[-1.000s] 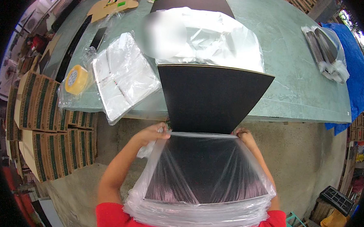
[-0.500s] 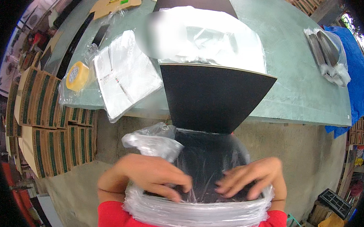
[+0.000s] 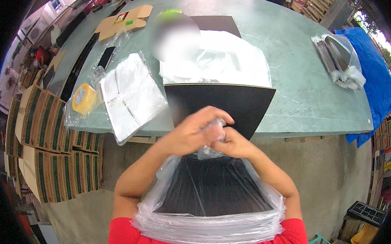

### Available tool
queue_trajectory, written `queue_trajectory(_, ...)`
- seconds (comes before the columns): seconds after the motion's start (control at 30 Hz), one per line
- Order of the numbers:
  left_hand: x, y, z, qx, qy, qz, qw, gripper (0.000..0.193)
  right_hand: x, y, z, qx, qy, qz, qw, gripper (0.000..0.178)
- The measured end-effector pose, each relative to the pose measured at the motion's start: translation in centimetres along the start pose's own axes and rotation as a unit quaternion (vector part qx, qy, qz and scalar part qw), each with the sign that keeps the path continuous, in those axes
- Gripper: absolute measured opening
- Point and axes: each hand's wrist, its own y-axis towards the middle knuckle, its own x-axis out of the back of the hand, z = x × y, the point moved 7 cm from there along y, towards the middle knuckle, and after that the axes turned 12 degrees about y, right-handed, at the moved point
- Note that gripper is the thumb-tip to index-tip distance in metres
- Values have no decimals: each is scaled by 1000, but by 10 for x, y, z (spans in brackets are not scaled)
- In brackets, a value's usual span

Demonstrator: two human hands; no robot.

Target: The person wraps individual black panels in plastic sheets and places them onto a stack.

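Note:
My left hand (image 3: 194, 131) and my right hand (image 3: 234, 143) meet in front of me, both closed on the bunched end of a clear plastic bag (image 3: 209, 154). The bag is drawn over a flat black sheet or board (image 3: 214, 184) in front of my body. Behind my hands, a separate stiff black board (image 3: 222, 99) leans up against the table's near edge, its lower part hidden by them. Gathered folds of clear plastic (image 3: 208, 229) lie across the near end, against my red shirt. Exactly how the fingers grip the plastic is hard to see.
A green-grey table (image 3: 309, 114) spans the far side, bearing white plastic sheeting (image 3: 242, 58), a packet of white bags (image 3: 133, 95), yellow tape (image 3: 84, 98), flattened cardboard (image 3: 123, 22) and a wrapped bundle (image 3: 337, 63). Stacked cartons (image 3: 57, 146) stand left; a blue tarp (image 3: 374, 82) hangs right.
Both hands have moved from flat on the plastic near my body to its far end, where they gather it together. The view has shifted slightly.

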Motion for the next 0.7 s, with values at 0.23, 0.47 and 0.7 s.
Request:
queue_trajectory(0.23,23,-49,76,269,-99,-109,952,27,8,-39,-21,-65,-26,14,997,24)
queue_trajectory(0.47,26,-42,52,193,15,-48,980,24,16,-47,-13,-89,219,3,972,64)
queue_trajectory(0.7,43,-38,-9,37,445,-124,886,15,33,-39,-18,-158,49,-27,986,21)
